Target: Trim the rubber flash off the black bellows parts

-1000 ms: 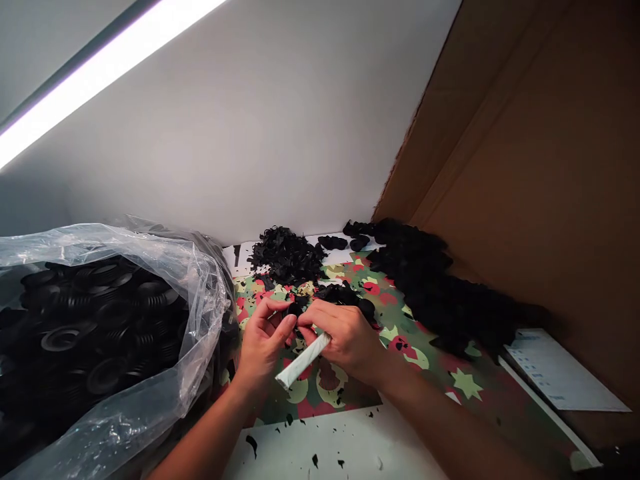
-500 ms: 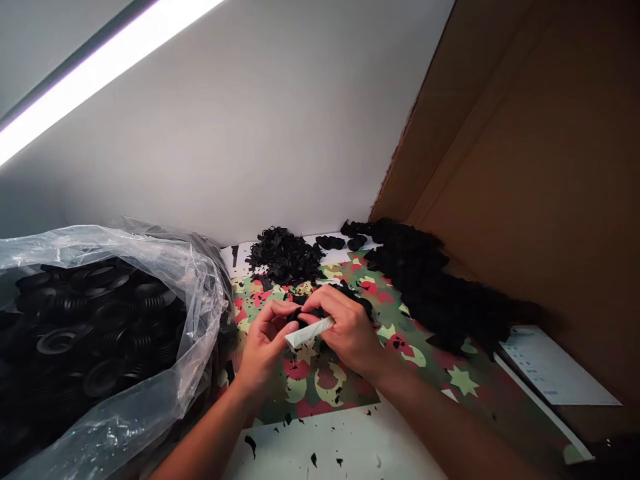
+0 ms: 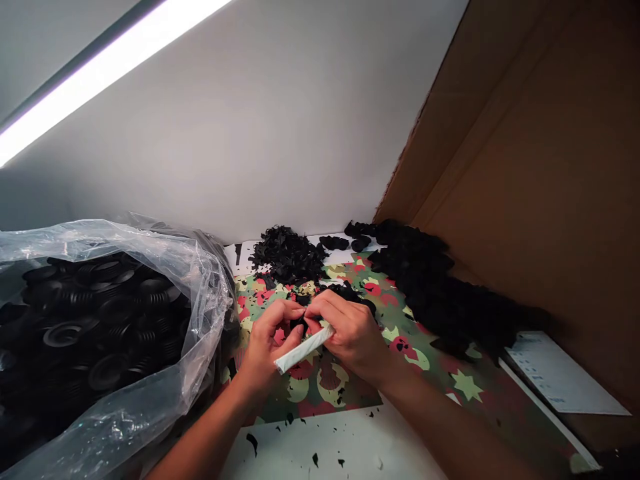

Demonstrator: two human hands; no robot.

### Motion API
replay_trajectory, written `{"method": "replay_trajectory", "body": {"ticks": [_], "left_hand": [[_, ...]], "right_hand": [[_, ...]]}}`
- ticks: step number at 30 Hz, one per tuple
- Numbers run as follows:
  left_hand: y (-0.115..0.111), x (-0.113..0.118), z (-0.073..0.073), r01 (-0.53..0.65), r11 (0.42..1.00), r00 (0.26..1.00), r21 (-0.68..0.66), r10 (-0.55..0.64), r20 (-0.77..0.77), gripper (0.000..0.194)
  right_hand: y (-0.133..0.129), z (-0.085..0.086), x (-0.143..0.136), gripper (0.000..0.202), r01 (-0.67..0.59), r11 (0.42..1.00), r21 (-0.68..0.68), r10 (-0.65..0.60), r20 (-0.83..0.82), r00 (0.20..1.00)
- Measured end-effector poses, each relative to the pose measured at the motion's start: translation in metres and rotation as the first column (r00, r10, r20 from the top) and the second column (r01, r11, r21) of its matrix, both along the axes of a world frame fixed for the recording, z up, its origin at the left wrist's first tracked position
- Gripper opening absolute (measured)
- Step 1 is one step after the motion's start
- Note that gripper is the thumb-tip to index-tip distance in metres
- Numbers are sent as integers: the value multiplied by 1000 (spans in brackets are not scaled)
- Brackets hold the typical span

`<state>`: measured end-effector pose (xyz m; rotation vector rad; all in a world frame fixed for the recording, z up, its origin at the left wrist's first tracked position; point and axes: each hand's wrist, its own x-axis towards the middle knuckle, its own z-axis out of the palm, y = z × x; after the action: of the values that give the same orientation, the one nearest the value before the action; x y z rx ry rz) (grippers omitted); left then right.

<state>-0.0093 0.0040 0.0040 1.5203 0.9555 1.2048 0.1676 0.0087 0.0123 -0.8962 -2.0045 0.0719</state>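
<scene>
My left hand [image 3: 265, 343] and my right hand [image 3: 347, 333] meet over the patterned sheet, fingertips almost touching. Between them is a small black rubber-looking piece [image 3: 299, 324], mostly hidden by the fingers; my left thumb and fingers pinch it. A flat stick wrapped in white [image 3: 304, 351] juts from my right hand toward the lower left, passing in front of the left thumb. Its working end is hidden in the right fingers, so I cannot tell what kind of tool it is.
A clear plastic bag [image 3: 207, 313] full of black ribbed round parts [image 3: 107, 310] stands at left. Behind my hands lies a heap of black shavings [image 3: 287, 255]. A long black pile [image 3: 430, 280] runs along the cardboard wall [image 3: 540, 180]. A white paper [image 3: 570, 373] lies at right.
The white-wrapped stick has swung so that its free end sits lower and farther left. My fingertips have drawn closer together, covering more of the black piece. The view has shifted slightly.
</scene>
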Motion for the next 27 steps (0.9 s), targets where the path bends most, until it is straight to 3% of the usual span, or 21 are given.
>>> {"method": "replay_trajectory", "body": {"ticks": [2,8,17,21,23,27], "left_hand": [[0,1,1,-23,1000,1000,-10,22,-11,7],[2,7,1,-34,983,974,-180,73,213,27],[0,10,-2,-87,980,976,-177,120,184,37],[4,6,0,-207,947,915,-244,276,296,36],[6,5,3,-226,928,867,-296,331,373,34],[2,9,10,-86,926,865,-367,252,435,31]], "right_hand": [[0,0,0,23,12,999,35,-14,45,999],[0,-2,-3,21,-42,999,11,42,-17,999],[2,-7,-5,20,-114,989,-89,108,-71,992],[-1,-4,-6,18,-184,975,-122,175,-81,981],[-1,-1,-6,17,-193,970,-146,167,-175,970],[2,4,-1,15,-153,947,-281,1,-477,879]]}}
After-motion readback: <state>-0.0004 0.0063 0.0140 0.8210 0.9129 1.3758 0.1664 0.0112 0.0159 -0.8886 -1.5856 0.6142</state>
